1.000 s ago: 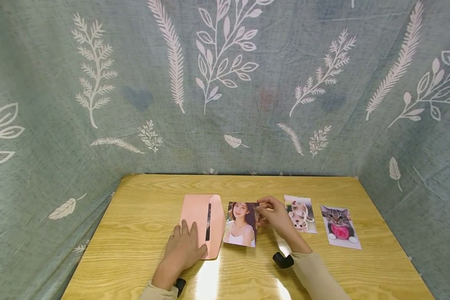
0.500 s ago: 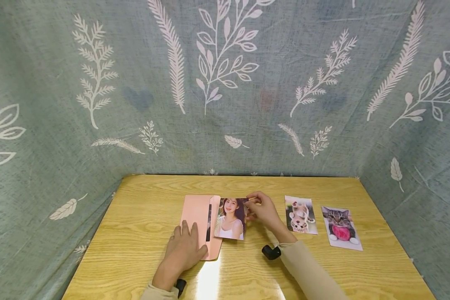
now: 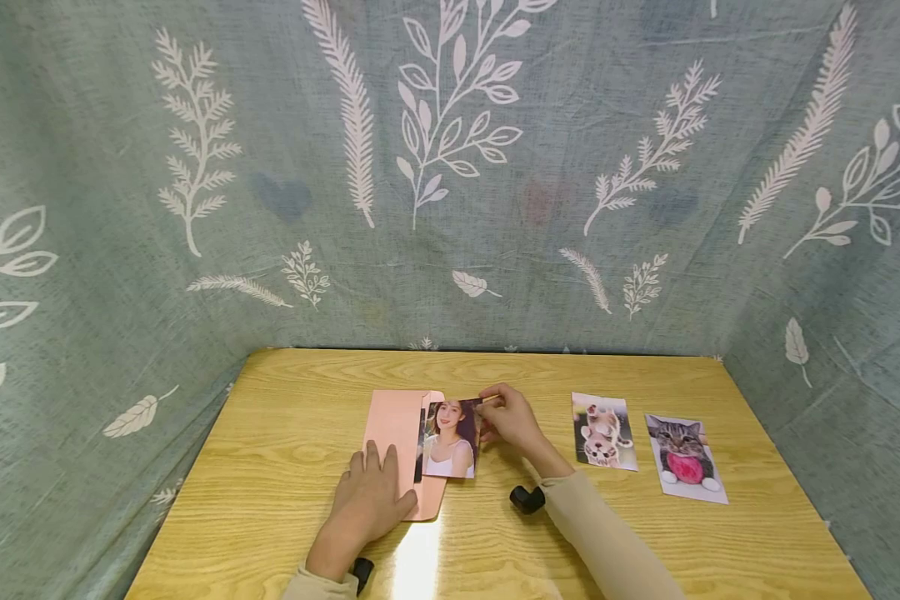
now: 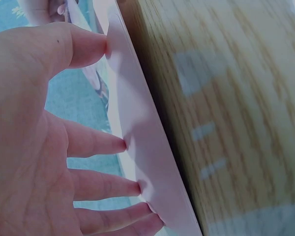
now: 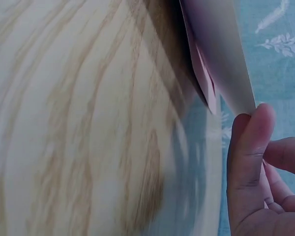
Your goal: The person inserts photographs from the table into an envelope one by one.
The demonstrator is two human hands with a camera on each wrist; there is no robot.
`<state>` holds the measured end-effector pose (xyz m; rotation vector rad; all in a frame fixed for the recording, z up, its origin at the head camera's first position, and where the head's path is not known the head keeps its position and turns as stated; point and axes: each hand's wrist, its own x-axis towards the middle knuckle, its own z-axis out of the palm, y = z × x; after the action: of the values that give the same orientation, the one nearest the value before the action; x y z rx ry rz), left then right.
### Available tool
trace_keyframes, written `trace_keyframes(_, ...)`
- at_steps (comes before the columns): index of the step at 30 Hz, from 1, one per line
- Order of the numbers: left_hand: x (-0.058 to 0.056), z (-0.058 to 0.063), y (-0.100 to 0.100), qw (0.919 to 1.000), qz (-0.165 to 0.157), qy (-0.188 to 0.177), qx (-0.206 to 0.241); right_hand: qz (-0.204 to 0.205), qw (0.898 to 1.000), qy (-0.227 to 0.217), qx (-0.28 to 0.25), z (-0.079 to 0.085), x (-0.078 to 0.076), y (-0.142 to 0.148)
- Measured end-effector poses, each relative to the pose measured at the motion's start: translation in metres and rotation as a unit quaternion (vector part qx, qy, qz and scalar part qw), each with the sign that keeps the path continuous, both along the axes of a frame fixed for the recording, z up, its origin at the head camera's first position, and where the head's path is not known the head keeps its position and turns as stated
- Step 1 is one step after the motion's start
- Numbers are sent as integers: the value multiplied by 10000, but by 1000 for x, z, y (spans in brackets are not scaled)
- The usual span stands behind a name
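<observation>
A pink envelope [image 3: 390, 417] lies on the table with its flap folded out to the right and a dark strip showing at its mouth. My left hand [image 3: 369, 492] presses on it with fingers spread; in the left wrist view the fingertips touch the pink paper [image 4: 142, 128]. With thumb and fingers my right hand [image 3: 512, 421] pinches the right edge of a portrait photo [image 3: 450, 450] of a person in a white top. The photo's left edge is over the envelope's mouth; whether it is inside cannot be told. The right wrist view shows the photo's pale back [image 5: 221, 54].
Right of the right hand lie two more photos: a kitten picture [image 3: 603, 433] turned upside down and a tabby cat picture [image 3: 686, 458] with a pink object. A leaf-patterned cloth [image 3: 450, 250] hangs behind and beside the wooden table [image 3: 285, 417].
My right hand has carried the portrait photo leftward, from beside the envelope to over its flap and mouth. The left hand has stayed on the envelope.
</observation>
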<state>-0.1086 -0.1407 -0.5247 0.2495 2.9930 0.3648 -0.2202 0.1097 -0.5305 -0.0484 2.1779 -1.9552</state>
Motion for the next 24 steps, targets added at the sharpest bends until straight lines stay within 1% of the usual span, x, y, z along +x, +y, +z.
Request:
trace_keyframes(2, 0, 0, 0, 10000, -2, -39, -9, 81, 10000, -5, -9, 0, 0, -2)
trace_keyframes(7, 0, -1, 0, 10000, -12, 10, 5, 184, 9998, 49, -46, -2, -2, -9)
trace_keyframes(8, 0, -1, 0, 10000, -15, 29, 7, 217, 9997, 47, -59, 2, 0, -11)
trace_keyframes(14, 0, 1, 1, 10000, 20, -58, -10, 212, 9996, -50, -159, -1, -2, -21)
trace_keyframes(15, 0, 2, 1, 10000, 22, -83, -10, 200, 9996, -62, -164, -6, -4, -22)
trace_keyframes(16, 0, 2, 1, 9999, 18, -100, -1, 237, 9996, -66, -162, -7, -5, -23)
trace_keyframes(24, 0, 3, 0, 9999, -14, -104, 28, 311, 9990, -198, -260, -8, -6, -32)
